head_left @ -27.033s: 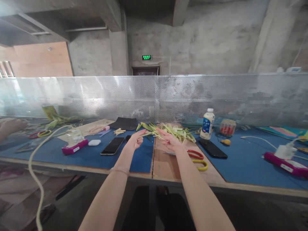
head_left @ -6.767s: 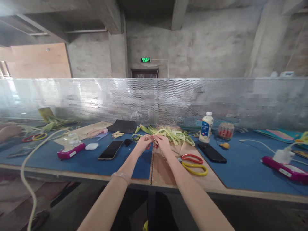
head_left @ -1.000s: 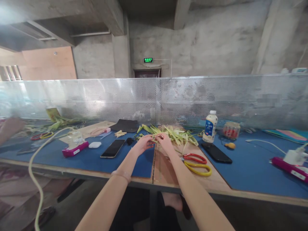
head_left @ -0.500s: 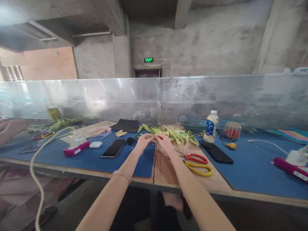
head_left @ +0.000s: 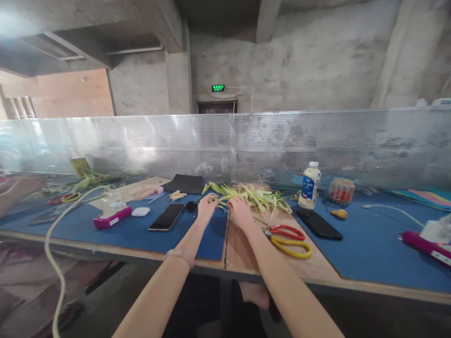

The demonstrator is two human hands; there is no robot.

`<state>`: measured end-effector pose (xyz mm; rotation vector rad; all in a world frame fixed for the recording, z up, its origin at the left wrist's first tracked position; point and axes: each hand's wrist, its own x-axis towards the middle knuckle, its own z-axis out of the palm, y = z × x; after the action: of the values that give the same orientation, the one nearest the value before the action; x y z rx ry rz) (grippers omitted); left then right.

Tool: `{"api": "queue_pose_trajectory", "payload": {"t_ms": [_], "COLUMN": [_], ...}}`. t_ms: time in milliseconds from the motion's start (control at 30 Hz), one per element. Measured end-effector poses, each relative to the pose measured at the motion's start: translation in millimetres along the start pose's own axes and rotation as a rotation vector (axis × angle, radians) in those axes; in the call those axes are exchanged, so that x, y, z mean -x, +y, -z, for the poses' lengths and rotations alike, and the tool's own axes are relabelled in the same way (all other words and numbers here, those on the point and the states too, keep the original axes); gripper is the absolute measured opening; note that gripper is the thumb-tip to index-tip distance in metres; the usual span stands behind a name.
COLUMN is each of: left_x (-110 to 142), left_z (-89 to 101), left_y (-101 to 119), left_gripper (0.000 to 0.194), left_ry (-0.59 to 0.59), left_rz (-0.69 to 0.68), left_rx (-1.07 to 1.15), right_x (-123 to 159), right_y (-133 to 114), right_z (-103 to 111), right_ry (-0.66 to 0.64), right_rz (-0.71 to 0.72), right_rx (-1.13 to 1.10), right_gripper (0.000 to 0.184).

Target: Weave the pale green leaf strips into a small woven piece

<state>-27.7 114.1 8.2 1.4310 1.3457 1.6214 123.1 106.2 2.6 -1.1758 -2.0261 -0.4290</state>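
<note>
The hands have drawn slightly apart: the left hand (head_left: 207, 208) has its fingers curled around a thin pale leaf strip (head_left: 212, 200), while the right hand (head_left: 240, 211) is bent palm-down beside the leaves (head_left: 262, 198), its grip hidden. That leaves the strip apparently in the left hand's care, above the desk (head_left: 211, 241), with the scissors (head_left: 291, 247) lying untouched nearby.

Perforated partition (head_left: 158, 141), metal, with a dull sheen; wall (head_left: 317, 65), rough matt concrete; board (head_left: 246, 249), smooth wood; phone (head_left: 167, 217), glossy black; scissors (head_left: 292, 247), handles smooth red and yellow.
</note>
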Motion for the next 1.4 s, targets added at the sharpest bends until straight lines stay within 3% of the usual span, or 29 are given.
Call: {"api": "queue_pose_trajectory", "payload": {"t_ms": [167, 400, 733, 1033, 1100, 1267, 1400], "left_x": [-1, -2, 9, 15, 15, 15, 16], "left_z": [2.1, 2.4, -4.5, -7.9, -7.6, -6.8, -5.3], "left_y": [-3, -2, 7, 9, 9, 10, 14], "left_gripper": [0.019, 0.022, 0.02, 0.013, 0.008, 0.023, 0.029], "left_ry": [0.038, 0.014, -0.239, -0.432, -0.453, -0.435, -0.396], "left_rz": [-0.016, -0.087, -0.1, -0.033, -0.026, -0.004, 0.083], "left_rx": [-0.106, -0.175, -0.192, 0.109, 0.148, 0.154, 0.208], "right_x": [0, -5, -2, -4, -3, -5, -7], "right_y": [-12, -21, -11, -5, -3, -2, 2], "right_z": [13, 19, 21, 21, 20, 14, 8], "right_ry": [-0.038, -0.015, 0.066, 0.081, 0.075, 0.097, 0.276], "right_rz": [0.126, 0.243, 0.127, 0.122, 0.125, 0.093, -0.083], "right_rx": [0.224, 0.309, 0.225, 0.154, 0.154, 0.084, -0.117], "right_gripper": [0.017, 0.021, 0.019, 0.019, 0.019, 0.024, 0.035]}}
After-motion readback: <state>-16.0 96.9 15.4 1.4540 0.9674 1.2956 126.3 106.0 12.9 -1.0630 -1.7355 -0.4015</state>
